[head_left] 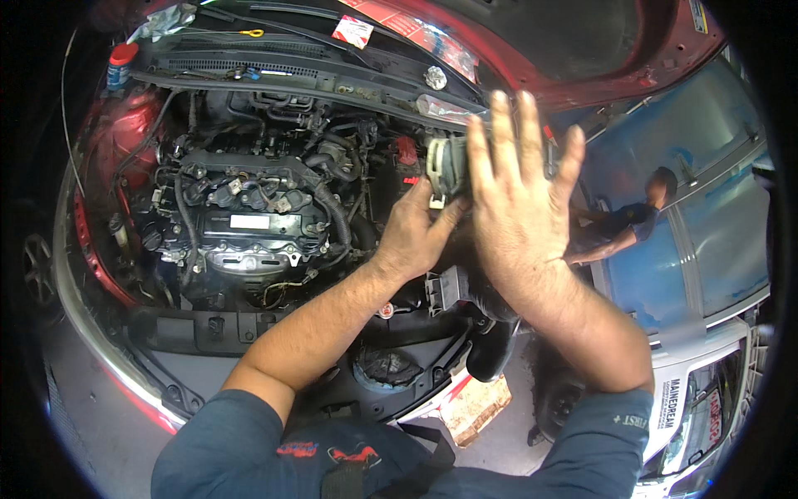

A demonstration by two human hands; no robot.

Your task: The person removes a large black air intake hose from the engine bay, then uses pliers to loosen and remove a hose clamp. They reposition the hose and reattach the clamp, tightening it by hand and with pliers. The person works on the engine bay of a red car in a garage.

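Observation:
My left hand (409, 237) reaches over the right side of an open engine bay. Its thumb and fingers grip a car part with a pale curved frame and a grey body (447, 166), held up on edge. Beside it, on the right, my right hand (517, 195) is raised with fingers stretched and spread, nothing seen in it; whether it touches the part I cannot tell. The engine (258, 224), with hoses and wiring around it, lies left of my hands. Below them are a grey rectangular duct mouth (447, 289) and a black air duct (492, 345).
A blue bottle with a red cap (121, 66) stands at the far left. A red-and-white box (352, 32) and a crumpled foil ball (435, 77) lie by the windscreen. The raised red hood (657, 58) hangs above. Another person (628, 224) is at the right; stained cardboard (472, 407) lies below.

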